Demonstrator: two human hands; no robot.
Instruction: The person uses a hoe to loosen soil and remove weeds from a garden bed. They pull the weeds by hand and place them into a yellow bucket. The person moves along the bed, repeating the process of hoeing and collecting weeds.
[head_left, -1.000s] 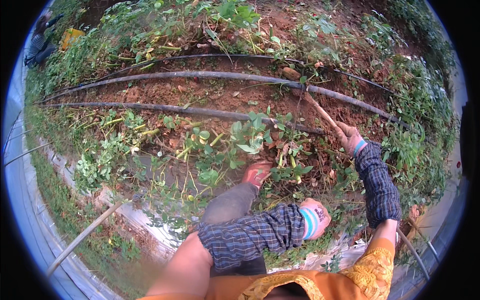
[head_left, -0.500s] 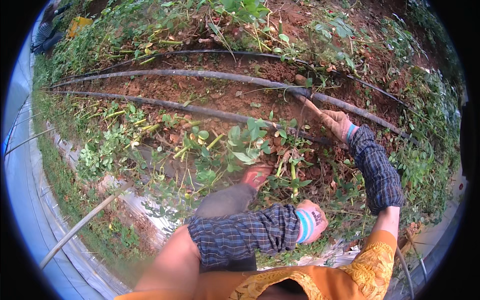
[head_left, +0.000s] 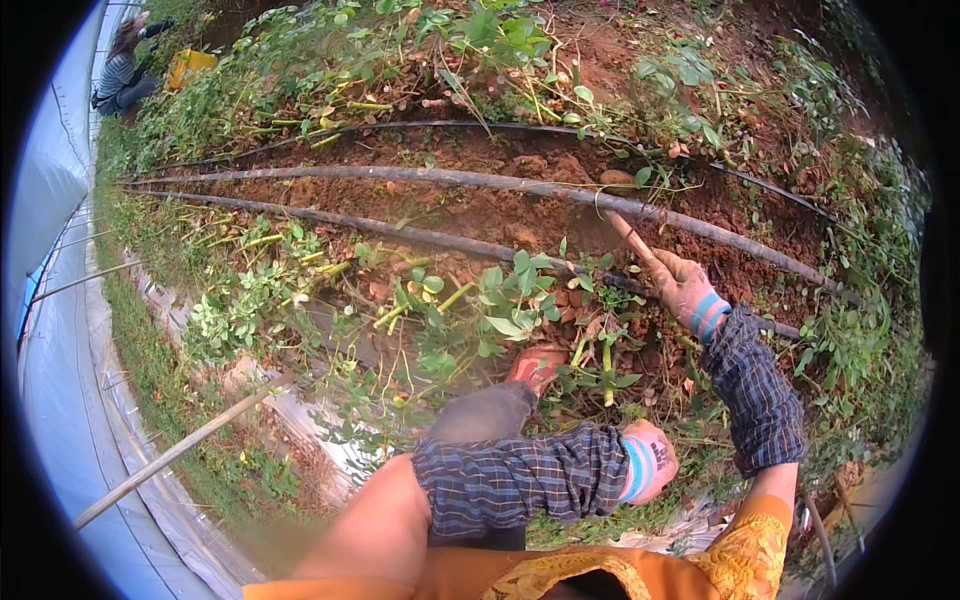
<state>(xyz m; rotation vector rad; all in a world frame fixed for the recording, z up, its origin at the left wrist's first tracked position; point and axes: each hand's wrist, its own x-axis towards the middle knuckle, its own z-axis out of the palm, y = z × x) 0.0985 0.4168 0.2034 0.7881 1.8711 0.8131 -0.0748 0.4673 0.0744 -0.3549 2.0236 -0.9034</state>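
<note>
My right hand [head_left: 680, 290], in a pinkish glove with a blue-striped cuff, grips a wooden handle [head_left: 628, 232] slanting up to the middle grey hose [head_left: 450, 178]. The tool's far end is hard to make out at the loosened red soil [head_left: 530, 222] beside that hose. Lower down, my left hand [head_left: 648, 462], also gloved, is curled closed beside my bent knee, with whatever it holds, if anything, hidden. My red shoe [head_left: 532, 368] is among cut green stems and leafy plants [head_left: 520, 300].
Another lower hose [head_left: 420, 234] and a thin black line [head_left: 740, 175] run along the bed. At top left a person [head_left: 125, 80] crouches by a yellow crate [head_left: 188, 68]. A pole [head_left: 180, 455] slants beside plastic sheeting [head_left: 55, 200] on the left.
The view has shifted slightly. My right hand has moved a little with the handle, and the dark tool head seen on the hose half a second ago is now indistinct.
</note>
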